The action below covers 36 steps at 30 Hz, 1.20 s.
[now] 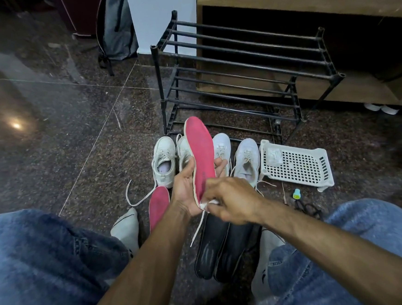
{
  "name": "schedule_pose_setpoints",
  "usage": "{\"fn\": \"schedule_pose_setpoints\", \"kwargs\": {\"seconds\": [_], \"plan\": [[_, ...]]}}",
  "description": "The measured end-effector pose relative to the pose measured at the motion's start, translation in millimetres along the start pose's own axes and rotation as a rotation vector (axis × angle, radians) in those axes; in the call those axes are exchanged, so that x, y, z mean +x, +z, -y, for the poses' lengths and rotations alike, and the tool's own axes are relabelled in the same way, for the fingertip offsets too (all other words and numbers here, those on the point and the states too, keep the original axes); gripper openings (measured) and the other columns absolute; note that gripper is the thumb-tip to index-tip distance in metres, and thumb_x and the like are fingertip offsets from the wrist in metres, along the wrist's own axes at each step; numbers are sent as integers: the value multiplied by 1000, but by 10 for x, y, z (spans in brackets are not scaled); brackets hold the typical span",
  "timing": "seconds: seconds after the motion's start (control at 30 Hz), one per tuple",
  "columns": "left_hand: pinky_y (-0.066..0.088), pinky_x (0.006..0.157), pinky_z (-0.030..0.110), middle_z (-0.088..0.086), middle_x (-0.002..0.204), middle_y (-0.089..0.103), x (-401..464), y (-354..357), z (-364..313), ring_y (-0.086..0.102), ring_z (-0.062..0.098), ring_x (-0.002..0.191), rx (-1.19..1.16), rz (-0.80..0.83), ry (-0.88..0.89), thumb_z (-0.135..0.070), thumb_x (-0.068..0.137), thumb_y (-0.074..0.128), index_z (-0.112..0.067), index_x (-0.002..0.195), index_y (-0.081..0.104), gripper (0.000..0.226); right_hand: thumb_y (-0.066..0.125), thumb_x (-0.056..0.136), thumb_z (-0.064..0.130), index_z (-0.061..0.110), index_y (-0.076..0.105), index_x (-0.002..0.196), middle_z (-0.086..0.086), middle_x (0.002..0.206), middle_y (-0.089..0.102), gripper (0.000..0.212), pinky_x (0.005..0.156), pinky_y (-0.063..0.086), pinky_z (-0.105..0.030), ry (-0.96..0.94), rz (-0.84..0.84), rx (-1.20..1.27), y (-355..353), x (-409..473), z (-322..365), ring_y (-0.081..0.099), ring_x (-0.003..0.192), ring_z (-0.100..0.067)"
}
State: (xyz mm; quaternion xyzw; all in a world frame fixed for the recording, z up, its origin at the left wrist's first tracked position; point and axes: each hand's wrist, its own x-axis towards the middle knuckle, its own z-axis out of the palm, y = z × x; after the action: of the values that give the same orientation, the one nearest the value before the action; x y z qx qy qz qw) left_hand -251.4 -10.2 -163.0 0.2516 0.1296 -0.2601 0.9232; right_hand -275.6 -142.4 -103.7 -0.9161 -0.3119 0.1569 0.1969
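The left hand curls round the lower half of the pink insole, upright above the white shoes, while the right hand pinches what looks like a white wipe at its heel; hard rubbing could buckle it or slip it free

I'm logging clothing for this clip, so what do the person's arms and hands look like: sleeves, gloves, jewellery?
The left forearm and right forearm are bare, with no sleeves in view. The left hand and right hand wear no gloves, and no ring, watch or wristband shows. The legs wear blue denim jeans.
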Motion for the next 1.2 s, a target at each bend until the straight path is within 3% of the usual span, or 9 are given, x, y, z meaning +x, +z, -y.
{"fn": "schedule_pose_setpoints", "kwargs": {"seconds": [0.07,0.2,0.3,0.47,0.57,0.83,0.97,1.1,1.2], "plan": [[50,96,44,20,117,67,-1,-4,11,63,27,115,5,26,-10,-47,92,40,4,101,73,62,67,85,13,15,74,94,10,93,64,12,76,53,-37,105,-48,286,-31,16,-78,59,82,-16],[49,91,40,14,104,72,-21,-27,43,69,27,96,25,58,-11,-48,98,27,-2,98,76,67,64,87,1,-3,69,91,-19,82,67,7,34,35,-20,358,-131,889,-188,34,-173,54,41,-17],[47,96,43,16,106,71,-6,-50,69,68,30,98,-1,57,-6,-46,99,28,-1,102,74,65,64,89,8,6,67,95,-10,79,70,7,38,40,-22,333,-138,725,-113,45,-171,58,42,-14],[46,96,41,14,104,70,-11,-41,61,68,28,94,-83,17,17,-43,92,43,-3,107,72,51,52,89,18,33,51,111,8,95,63,27,56,50,-34,18,-352,-132,-74,13,-158,60,66,-17],[48,95,42,17,114,68,-23,-28,24,66,29,104,-52,20,-9,-46,94,39,3,108,71,60,47,83,11,24,67,110,2,96,61,36,52,51,-35,-97,-277,-129,-59,-17,-163,63,70,-23],[33,113,45,19,116,67,-10,-66,50,49,29,130,-124,8,-30,-46,94,41,6,115,66,62,58,93,33,23,63,122,5,114,57,31,86,50,-39,-8,-88,-114,-14,34,-76,59,101,-20],[19,120,45,18,126,56,2,-66,119,46,31,127,-120,2,-14,-42,95,43,3,136,49,61,52,96,31,20,66,114,4,109,59,25,79,46,-33,-8,-152,-215,-96,142,-58,59,98,-21],[26,116,45,14,109,68,-12,-11,117,59,27,109,-122,19,7,-39,97,41,-3,112,70,48,57,93,30,19,69,107,4,100,61,21,73,47,-37,124,-322,-139,-183,276,-129,61,90,-25],[33,113,44,18,114,67,7,-10,42,53,30,125,-109,26,-19,-45,97,38,4,112,68,59,60,91,25,19,71,103,6,99,62,17,71,45,-33,4,-227,-78,-73,131,5,60,88,-19]]}}
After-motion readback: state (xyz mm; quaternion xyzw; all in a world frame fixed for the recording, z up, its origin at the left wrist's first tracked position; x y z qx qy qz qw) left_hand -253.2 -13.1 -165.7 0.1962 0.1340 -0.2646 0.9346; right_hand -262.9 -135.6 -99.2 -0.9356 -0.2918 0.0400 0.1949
